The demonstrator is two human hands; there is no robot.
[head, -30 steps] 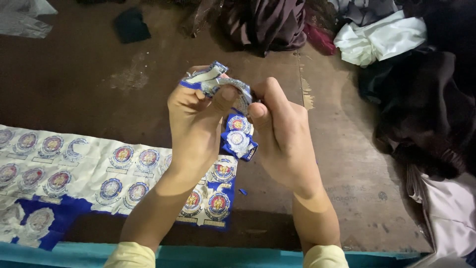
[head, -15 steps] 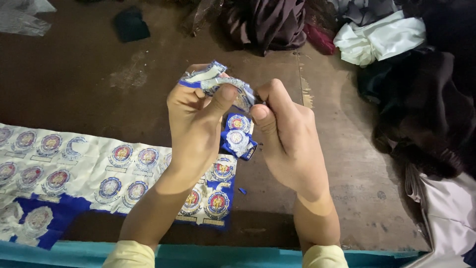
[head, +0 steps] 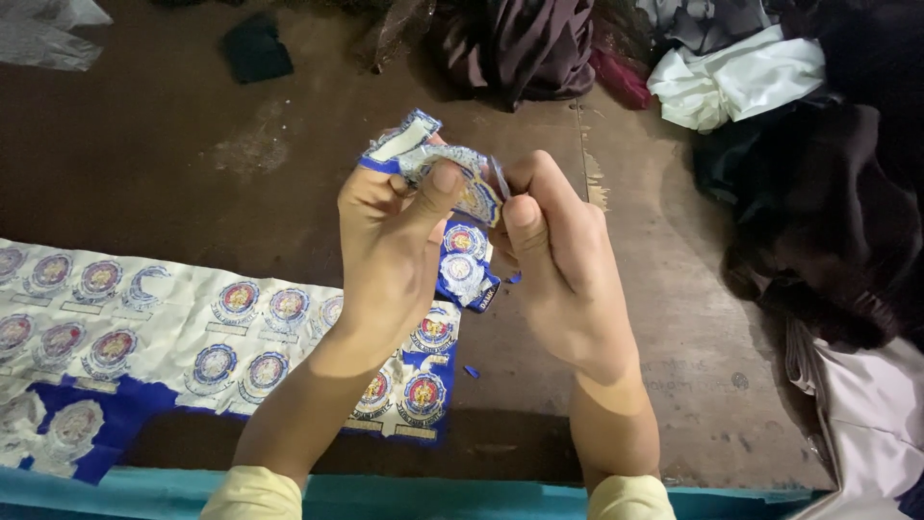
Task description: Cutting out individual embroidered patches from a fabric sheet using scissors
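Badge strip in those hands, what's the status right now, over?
Left hand and right hand both pinching the embroidered badge strip above the table. Sheet of badges lies flat below. Dark clothes pile off to the side, nothing blocking.

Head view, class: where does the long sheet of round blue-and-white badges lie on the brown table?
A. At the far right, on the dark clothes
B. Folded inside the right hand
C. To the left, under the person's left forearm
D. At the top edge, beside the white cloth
C: the sheet of badges spreads over the left part of the table and runs beneath the left forearm, while both hands, left hand and right hand, hold a small strip of badges above it.
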